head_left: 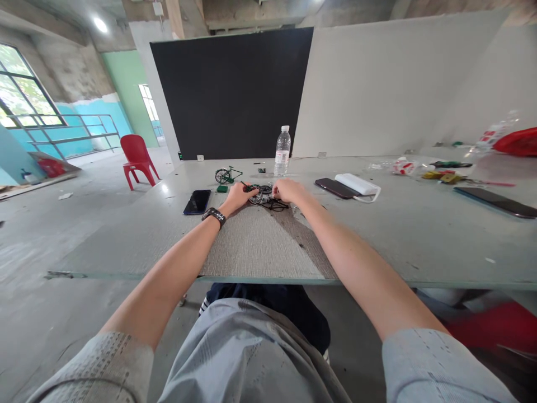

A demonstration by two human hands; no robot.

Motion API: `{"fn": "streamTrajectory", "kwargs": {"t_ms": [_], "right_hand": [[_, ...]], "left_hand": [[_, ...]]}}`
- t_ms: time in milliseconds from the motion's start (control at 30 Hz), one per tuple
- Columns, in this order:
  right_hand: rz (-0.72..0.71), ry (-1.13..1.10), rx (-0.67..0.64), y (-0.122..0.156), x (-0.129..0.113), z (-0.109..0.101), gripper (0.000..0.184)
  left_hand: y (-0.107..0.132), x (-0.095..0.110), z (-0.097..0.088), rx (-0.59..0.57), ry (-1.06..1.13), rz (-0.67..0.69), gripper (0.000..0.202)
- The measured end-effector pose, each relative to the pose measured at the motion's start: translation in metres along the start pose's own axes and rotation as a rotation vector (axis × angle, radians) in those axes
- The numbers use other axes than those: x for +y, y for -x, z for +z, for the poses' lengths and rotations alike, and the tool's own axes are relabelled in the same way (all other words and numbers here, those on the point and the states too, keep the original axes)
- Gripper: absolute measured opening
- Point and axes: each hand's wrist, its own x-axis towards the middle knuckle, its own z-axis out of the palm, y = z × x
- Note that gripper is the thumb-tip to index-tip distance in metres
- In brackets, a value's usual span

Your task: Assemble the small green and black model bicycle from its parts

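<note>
My left hand is closed on a toy bicycle's spoked wheel part, just above the table. My right hand has its fingers pressed together beside the other small bicycle parts; whatever is between them is hidden. Thin black pieces lie on the table below and between the hands. A dark second wheel shows behind the held part. Behind my left hand stands a green toy bicycle frame with one wheel visible. A small green block lies in front of it.
A phone lies left of my hands. A water bottle stands behind them. To the right are a dark phone and a white power bank with a cable. Wrappers and another phone lie further right on the table.
</note>
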Motion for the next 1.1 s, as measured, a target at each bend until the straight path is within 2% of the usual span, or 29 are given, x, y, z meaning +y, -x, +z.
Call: {"fn": "streamTrajectory", "kwargs": {"t_ms": [1100], "right_hand": [[-0.007, 0.039, -0.034, 0.0058, -0.0074, -0.0018, 0.016]], "left_hand": [[0.0003, 0.0015, -0.0016, -0.012, -0.057, 0.038, 0.030]]}}
